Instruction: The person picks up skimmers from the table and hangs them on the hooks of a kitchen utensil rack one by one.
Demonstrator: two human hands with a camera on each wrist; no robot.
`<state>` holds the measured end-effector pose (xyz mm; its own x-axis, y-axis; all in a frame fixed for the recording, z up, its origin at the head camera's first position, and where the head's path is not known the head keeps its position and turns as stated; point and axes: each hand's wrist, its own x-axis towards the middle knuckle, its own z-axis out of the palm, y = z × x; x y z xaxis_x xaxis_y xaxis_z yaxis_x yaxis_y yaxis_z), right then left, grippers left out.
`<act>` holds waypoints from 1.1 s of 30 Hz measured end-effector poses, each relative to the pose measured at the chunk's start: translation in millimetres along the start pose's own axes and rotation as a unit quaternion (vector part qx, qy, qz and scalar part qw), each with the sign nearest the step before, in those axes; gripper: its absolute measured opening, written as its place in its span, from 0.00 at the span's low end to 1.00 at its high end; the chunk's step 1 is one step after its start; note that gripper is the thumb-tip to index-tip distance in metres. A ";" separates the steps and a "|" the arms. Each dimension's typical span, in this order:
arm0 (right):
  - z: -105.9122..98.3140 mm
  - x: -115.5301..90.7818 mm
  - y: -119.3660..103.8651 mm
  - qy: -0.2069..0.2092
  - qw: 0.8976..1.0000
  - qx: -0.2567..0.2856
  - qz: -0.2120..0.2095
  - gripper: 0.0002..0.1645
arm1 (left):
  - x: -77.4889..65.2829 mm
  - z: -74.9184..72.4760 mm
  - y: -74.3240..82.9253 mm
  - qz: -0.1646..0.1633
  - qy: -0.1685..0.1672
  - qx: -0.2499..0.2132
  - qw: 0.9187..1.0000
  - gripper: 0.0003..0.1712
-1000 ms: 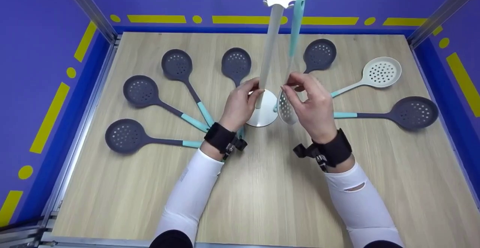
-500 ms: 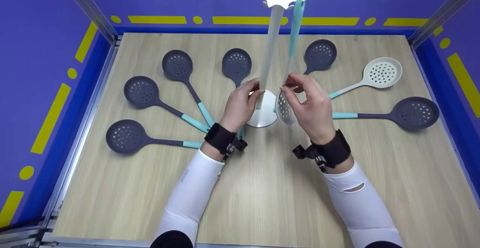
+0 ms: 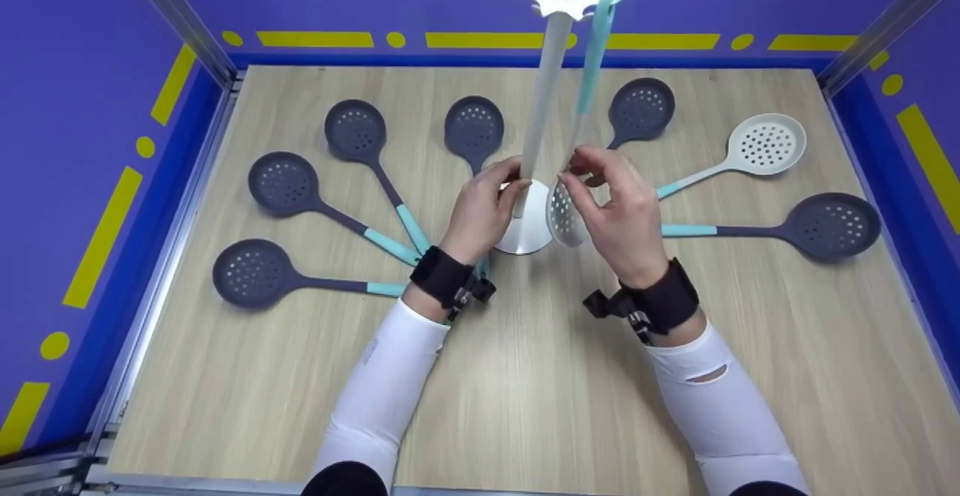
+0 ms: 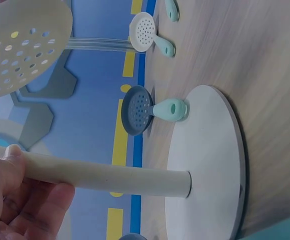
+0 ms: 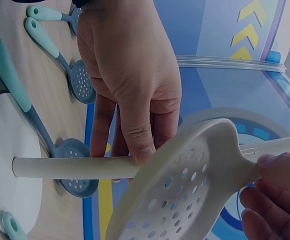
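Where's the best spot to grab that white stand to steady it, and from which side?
Likely the straight pole of the white stand, low over its round base, from the left. It's slim enough for thumb and fingers, as the left hand shows. The top branches into thin hooks, and the right hand pinching a white slotted spoon occupies the right.

Left sleeve (image 3: 382, 391): small grey mark (image 3: 370, 350), too faint to read
Wall (image 5: 210, 87): yellow chevrons (image 5: 247, 30), right wrist view
Readable text: none
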<state>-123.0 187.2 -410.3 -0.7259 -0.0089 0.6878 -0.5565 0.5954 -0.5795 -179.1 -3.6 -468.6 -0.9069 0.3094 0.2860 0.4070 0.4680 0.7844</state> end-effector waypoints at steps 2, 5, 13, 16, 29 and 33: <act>0.5 0.0 0.2 -0.001 1.000 -0.001 0.003 0.16 | 0.1 -0.2 0.1 0.000 -0.002 -0.001 1.000 0.20; 1.1 -0.2 0.6 -0.004 1.000 0.000 0.005 0.16 | 0.2 -0.6 0.5 0.001 -0.004 -0.001 1.000 0.20; 4.6 0.0 1.1 -0.013 1.000 0.013 0.004 0.16 | 0.6 -1.1 -0.6 -0.003 -0.005 0.004 1.000 0.19; 5.9 -1.3 1.8 -0.017 1.000 0.016 0.003 0.16 | 0.6 -0.7 -1.6 -0.003 -0.006 0.008 1.000 0.19; 4.5 -1.8 1.5 -0.028 0.999 0.015 0.001 0.16 | 1.3 -0.1 -3.6 0.006 -0.008 -0.006 1.000 0.20; 4.3 -1.5 1.3 -0.027 1.000 0.014 -0.002 0.16 | 1.4 -0.3 -4.9 0.003 -0.011 -0.011 1.000 0.20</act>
<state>-124.3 184.5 -414.0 -0.7435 -0.0552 0.6664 -0.5702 0.5731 -0.5886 -182.4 -5.7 -471.8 -0.9018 0.3302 0.2787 0.4096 0.4476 0.7949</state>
